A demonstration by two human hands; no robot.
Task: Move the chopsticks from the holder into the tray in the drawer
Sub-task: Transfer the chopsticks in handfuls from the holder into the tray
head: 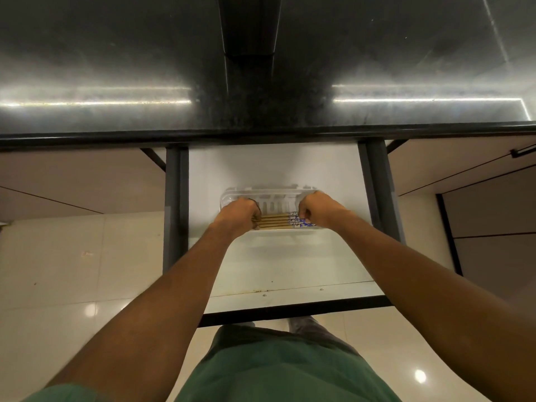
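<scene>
In the open white drawer (272, 256), a clear ribbed plastic tray (232, 195) held the tan wooden chopsticks with blue-patterned ends (280, 221), lying side by side. The left hand (239, 216), knuckles up, had its fingers curled around their plain ends; the right hand (317, 208) pinched the patterned ends, both forearms stretched forward.

Drawer (272, 256): pulled open, white floor.
On it: clear tray (232, 195), holding chopsticks (275, 221).
Surface (116, 53): dark, above.
</scene>
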